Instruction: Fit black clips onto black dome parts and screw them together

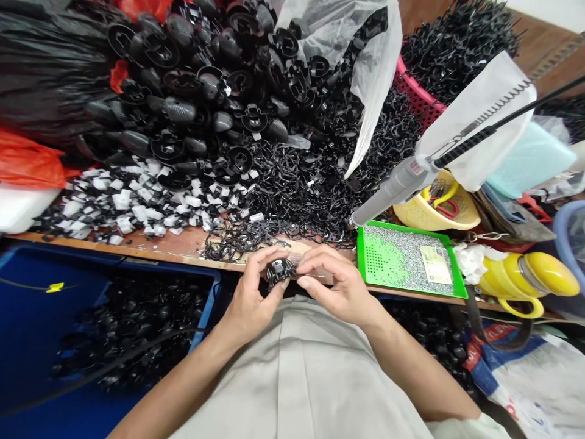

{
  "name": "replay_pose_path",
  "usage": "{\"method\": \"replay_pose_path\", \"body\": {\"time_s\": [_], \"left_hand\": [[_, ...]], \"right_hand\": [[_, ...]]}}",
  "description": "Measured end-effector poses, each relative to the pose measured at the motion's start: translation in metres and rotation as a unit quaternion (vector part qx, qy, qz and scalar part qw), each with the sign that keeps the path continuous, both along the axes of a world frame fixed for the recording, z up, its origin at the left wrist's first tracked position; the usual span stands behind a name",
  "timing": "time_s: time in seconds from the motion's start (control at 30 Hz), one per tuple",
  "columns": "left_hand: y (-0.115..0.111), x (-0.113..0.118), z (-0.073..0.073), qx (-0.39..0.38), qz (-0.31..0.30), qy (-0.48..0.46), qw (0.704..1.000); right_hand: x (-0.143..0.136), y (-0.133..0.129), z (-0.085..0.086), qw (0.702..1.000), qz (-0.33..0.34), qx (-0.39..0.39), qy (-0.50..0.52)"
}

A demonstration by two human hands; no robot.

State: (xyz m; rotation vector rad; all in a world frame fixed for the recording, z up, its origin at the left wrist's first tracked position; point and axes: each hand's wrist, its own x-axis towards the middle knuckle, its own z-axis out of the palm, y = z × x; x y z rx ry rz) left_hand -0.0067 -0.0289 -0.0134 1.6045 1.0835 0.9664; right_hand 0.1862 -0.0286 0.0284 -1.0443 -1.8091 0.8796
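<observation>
My left hand (256, 296) grips a small black plastic part (280, 269) between thumb and fingers, just above my lap at the bench's front edge. From the other side, the thumb and index finger of my right hand (338, 281) close in a pinch at the part's right end. Whether they hold the part itself or a small piece against it, I cannot tell. Right behind my hands lie thin curved black plastic pieces (237, 239) in a loose heap. A grey electric screwdriver (388, 192) hangs to the right, its tip over a green tray (361, 259) of small metal screws.
Dark rounded housings (178, 110) are piled at the back left, with white-and-black small parts (137, 201) before them. A blue bin (27, 341) of black parts sits below left. On the right are a yellow basket (406, 210), a yellow bottle (503, 274) and a pink basket (415, 91).
</observation>
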Motion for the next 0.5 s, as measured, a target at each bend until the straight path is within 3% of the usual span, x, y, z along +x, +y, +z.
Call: {"method": "replay_pose_path", "body": {"time_s": [0.2, 0.3, 0.4, 0.5], "left_hand": [[0.001, -0.005, 0.0, 0.108, -0.039, 0.085, 0.99], [-0.001, -0.004, 0.002, 0.142, -0.019, 0.109, 0.984], [0.0, 0.002, 0.008, 0.067, -0.017, 0.076, 0.995], [0.004, 0.008, 0.017, -0.053, -0.005, 0.008, 0.999]], "right_hand": [[-0.012, 0.01, -0.01, 0.987, 0.027, 0.137, -0.074], [-0.016, 0.012, -0.016, 0.992, 0.006, 0.118, -0.043], [-0.012, 0.015, -0.018, 0.999, -0.019, 0.047, -0.018], [-0.002, 0.02, -0.014, 0.996, 0.008, 0.057, -0.067]]}}
